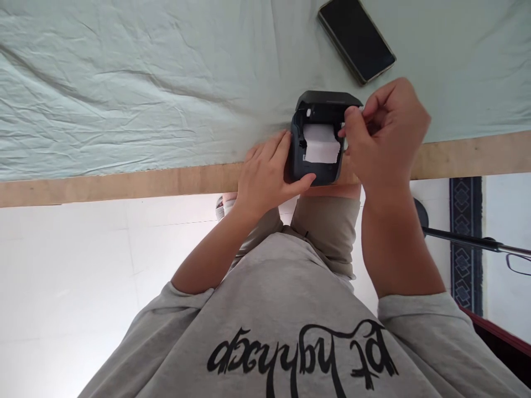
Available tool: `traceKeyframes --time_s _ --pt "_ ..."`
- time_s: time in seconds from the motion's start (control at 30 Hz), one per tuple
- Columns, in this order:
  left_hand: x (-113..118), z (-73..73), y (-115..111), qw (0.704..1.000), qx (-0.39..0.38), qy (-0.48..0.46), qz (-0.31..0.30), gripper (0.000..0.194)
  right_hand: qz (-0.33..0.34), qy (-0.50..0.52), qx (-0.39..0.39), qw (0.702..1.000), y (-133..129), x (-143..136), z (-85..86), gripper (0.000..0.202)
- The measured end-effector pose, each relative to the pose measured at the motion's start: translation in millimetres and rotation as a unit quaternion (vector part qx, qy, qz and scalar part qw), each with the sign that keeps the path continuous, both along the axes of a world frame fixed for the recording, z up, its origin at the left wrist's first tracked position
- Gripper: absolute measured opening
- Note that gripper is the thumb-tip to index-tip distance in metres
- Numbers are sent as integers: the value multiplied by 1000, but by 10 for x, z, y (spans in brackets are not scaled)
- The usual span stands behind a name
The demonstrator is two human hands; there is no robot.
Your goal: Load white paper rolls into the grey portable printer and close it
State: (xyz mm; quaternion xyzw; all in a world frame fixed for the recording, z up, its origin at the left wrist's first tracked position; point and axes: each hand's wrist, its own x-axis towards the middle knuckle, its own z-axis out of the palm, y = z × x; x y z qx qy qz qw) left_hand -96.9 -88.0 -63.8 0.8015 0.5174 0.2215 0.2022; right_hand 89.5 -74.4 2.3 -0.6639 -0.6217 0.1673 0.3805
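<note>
At the wooden table edge (199, 179), black device (317, 174), lid raised, white paper inside, lies between the hands. Left hand (263, 177) braces its side, fingers together, thumb apart; right hand (384, 130) pinches at lid's corner.

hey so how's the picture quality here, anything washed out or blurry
In the head view, the pale floor washes out nearly white at left; the right hand looks slightly soft, perhaps from motion; shadow hides detail inside the dark device, though the white paper stands out.
</note>
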Motion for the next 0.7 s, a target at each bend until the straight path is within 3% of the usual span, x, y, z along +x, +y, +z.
traceKeyframes --time_s 0.13,0.27,0.4,0.5,0.6,0.7 --pt "5 7 -4 1000 3 4 2 79 54 -149 -53 986 110 -15 55 1" --pt "9 9 -5 1000 6 7 3 80 92 -334 -203 916 270 -121 125 23" --pt "-17 -16 -3 1000 13 13 -10 86 139 -377 -268 876 452 -237 231 32" --pt "-48 -34 -8 999 23 5 -28 89 159 -387 -288 861 518 -256 321 33" --pt "-66 -35 -16 999 30 -10 -32 99 171 -352 -260 883 455 -151 445 34" --pt "-68 -23 -23 999 29 -19 -32 103 171 -175 -158 956 324 89 523 27"
